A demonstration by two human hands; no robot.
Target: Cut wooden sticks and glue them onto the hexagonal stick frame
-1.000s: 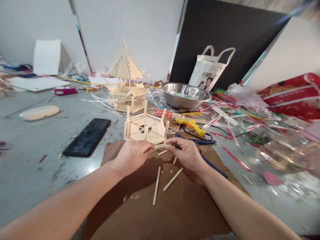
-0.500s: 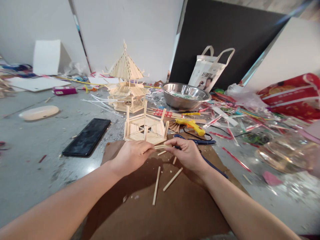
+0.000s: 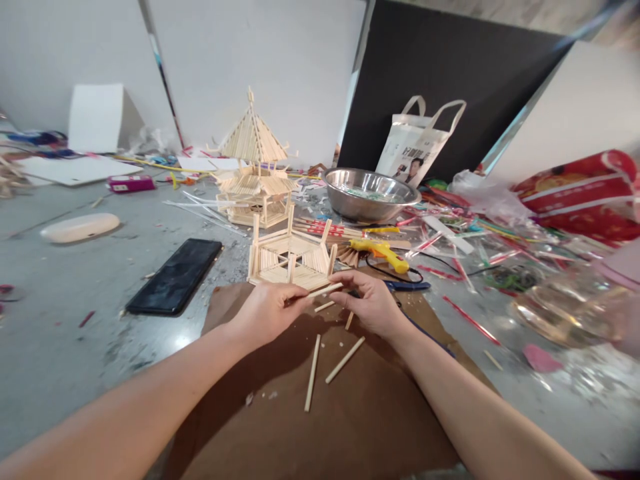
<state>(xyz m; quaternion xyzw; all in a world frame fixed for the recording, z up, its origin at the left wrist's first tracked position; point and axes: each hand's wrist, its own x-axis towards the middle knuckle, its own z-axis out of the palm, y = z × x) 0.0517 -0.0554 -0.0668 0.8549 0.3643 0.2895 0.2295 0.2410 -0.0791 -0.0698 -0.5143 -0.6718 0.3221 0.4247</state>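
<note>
My left hand (image 3: 267,310) pinches a short wooden stick (image 3: 324,291) that points right and slightly up. My right hand (image 3: 373,303) is closed just right of the stick's far end, fingertips at or near it; I cannot make out what it holds. Both hands hover over a brown cardboard sheet (image 3: 350,413). Right behind them stands a low hexagonal stick frame (image 3: 291,255). Loose wooden sticks (image 3: 313,371) lie on the cardboard below my hands. A finished stick pagoda (image 3: 254,170) stands farther back.
A black phone (image 3: 176,275) lies left of the frame. A yellow glue gun (image 3: 380,251), blue-handled scissors (image 3: 407,285) and a steel bowl (image 3: 370,193) are at right. Coloured wrappers and plastic litter the right side. A white oval case (image 3: 80,227) sits at left.
The stick in my left hand has tilted so its right end points a little higher. The view has shifted slightly; both hands stay in nearly the same place.
</note>
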